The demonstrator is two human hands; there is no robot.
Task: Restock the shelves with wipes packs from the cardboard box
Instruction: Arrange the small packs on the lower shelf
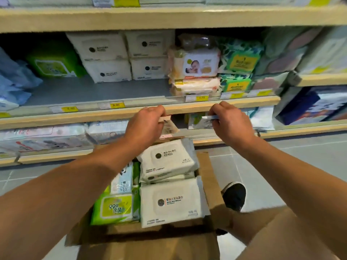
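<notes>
An open cardboard box (150, 246) sits on the floor below me. It holds white wipes packs (170, 201), a green pack (114, 207) and a light blue pack (122, 182). Both my hands are raised over the box, in front of the middle shelf's edge (187, 108). My left hand (146, 126) pinches a small beige pack (169, 128) by its top edge, so it hangs down. My right hand (231, 124) pinches a thin white and blue pack (208, 118) by its edge. On the middle shelf stand white packs (107, 57), a green pack (52, 62) and baby-picture packs (197, 62).
The middle shelf has bare grey board (84, 91) in front of the white packs. Yellow price tags (117, 105) line its edge. A lower shelf (47, 136) holds more packs. Larger packages (308, 106) stand at the right. My shoe (234, 196) rests on the tiled floor beside the box.
</notes>
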